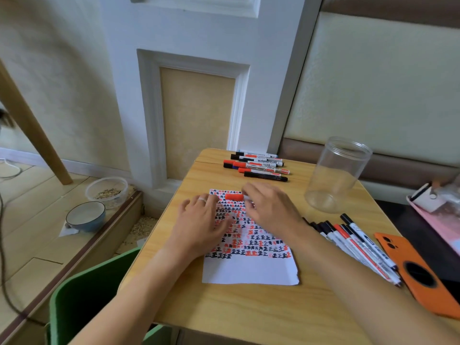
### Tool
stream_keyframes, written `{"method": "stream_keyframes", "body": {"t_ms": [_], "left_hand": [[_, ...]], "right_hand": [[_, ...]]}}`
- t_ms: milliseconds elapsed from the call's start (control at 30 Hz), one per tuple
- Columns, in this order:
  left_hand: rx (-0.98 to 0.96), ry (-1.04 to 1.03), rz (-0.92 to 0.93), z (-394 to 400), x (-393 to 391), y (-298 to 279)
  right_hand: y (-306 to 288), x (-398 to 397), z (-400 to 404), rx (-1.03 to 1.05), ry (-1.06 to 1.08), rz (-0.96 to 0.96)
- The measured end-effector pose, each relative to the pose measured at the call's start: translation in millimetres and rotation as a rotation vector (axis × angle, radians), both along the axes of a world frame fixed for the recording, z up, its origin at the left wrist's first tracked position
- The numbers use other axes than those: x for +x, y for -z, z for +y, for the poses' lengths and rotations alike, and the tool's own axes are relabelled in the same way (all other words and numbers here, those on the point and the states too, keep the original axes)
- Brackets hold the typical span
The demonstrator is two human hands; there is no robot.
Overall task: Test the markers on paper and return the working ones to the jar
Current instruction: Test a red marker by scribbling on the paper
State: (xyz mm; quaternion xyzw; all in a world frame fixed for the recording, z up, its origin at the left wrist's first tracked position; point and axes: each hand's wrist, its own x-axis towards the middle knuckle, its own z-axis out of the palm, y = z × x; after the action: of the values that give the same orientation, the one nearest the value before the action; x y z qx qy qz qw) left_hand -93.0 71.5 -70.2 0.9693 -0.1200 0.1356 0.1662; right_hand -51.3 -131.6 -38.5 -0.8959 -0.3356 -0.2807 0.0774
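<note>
A white paper [249,270] covered in red and black test marks lies in the middle of the wooden table [224,307]. My left hand [199,227], wearing a ring, rests flat on the paper's left part. My right hand [271,210] pinches a white marker with a red cap [234,196] lying across the top of the paper; the cap sticks out to the left, close to my left fingertips. The clear jar [336,175] stands empty at the back right. Several capped markers [258,165] lie in a row at the far edge. Another bunch of markers [361,247] lies to the right of the paper.
An orange phone [423,270] lies face down at the table's right front corner. A pink item with a white case [433,207] sits further right. A green chair back [82,295] is at the front left. Two bowls [97,205] stand on the floor to the left.
</note>
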Motion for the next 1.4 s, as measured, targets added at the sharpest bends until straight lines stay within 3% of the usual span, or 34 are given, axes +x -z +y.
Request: {"method": "stream_keyframes", "body": {"t_ms": [100, 233, 467, 867, 1400], "left_hand": [[-0.143, 0.099, -0.036, -5, -11, -4], [-0.074, 0.267, -0.084, -16, -28, -4], [-0.229, 0.390, 0.022, -26, -49, -5], [-0.106, 0.355, 0.021, -29, -56, -6], [-0.144, 0.354, 0.019, -27, -40, -2]], "right_hand": [[4, -37, -7, 0.004, -0.040, 0.026], [5, -73, -16, 0.013, -0.040, 0.003], [4, -114, -23, -0.012, 0.045, 0.011], [4, -131, -23, -0.082, 0.135, 0.248], [0, -115, -24, -0.159, 0.212, 0.240]]}}
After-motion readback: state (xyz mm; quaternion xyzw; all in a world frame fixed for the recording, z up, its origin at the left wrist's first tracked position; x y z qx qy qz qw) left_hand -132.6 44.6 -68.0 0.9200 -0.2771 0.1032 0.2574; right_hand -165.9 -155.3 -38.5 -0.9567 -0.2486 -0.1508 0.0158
